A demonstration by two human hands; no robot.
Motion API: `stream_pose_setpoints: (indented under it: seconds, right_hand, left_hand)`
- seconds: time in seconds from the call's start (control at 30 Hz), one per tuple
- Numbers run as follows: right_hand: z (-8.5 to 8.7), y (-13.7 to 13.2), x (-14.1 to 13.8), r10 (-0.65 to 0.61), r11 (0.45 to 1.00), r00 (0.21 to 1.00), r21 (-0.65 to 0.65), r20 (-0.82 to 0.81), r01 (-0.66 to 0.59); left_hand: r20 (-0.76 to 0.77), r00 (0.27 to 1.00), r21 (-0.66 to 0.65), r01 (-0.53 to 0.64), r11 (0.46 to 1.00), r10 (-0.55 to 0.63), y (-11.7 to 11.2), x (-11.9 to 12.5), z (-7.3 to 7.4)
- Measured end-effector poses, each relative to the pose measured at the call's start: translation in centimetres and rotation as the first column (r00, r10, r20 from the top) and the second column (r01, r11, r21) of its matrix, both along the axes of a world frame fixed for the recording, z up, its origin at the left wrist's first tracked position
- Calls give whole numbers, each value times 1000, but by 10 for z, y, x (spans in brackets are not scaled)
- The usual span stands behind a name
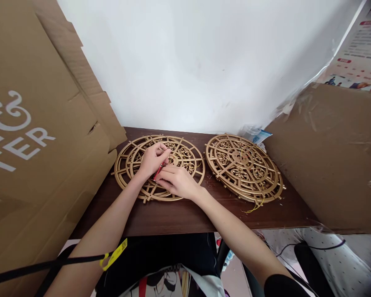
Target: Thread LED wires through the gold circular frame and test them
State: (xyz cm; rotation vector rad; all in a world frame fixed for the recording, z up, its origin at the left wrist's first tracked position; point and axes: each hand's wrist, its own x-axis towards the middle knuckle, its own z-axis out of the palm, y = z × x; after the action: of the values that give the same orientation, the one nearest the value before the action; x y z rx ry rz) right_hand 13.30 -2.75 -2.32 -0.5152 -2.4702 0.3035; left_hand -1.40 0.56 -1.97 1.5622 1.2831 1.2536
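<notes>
A gold openwork round panel (123, 165) with scrollwork lies flat on the dark brown table, and both my hands are over its middle. My left hand (154, 160) is closed in a pinch near the hub, with a thin dark strand (169, 155) at its fingertips. From the front right, my right hand (179, 181) wraps round a small red-handled tool (158, 171). Its working end is hidden, so its exact kind is unclear. To the right lies a stack of similar gold panels (259, 175), with thin strands standing up at the top one's centre.
Tall cardboard (49, 173) walls the left side, and a cardboard box (334, 156) stands at the right. A white wall (204, 74) rises behind the table (179, 222). Yellow thread (253, 208) trails off the right stack. A clear-and-blue plastic packet (258, 135) lies behind it.
</notes>
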Motion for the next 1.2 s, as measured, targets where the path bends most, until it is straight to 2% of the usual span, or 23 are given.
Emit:
stream_pose_setpoints:
  seconds: [0.17,0.3,0.73,0.9,1.2]
  right_hand:
    - [4,-4,0,-28,999,999,33,-28,29]
    - [7,-4,2,-66,996,993,53,-95,71]
    - [13,0,9,-68,996,988,39,-138,74]
    - [12,3,12,-64,998,996,26,-67,65]
    - [9,1,8,-55,998,997,-18,-59,54]
  left_hand:
    - [158,987,-20,-35,999,38,2,1,1]
    - [245,962,-46,-111,993,119,2,2,3]
    - [287,913,-47,-289,956,290,2,2,4]
    - [283,908,-58,-307,950,310,5,-2,3]
    - [235,912,-36,-338,941,336,3,0,2]
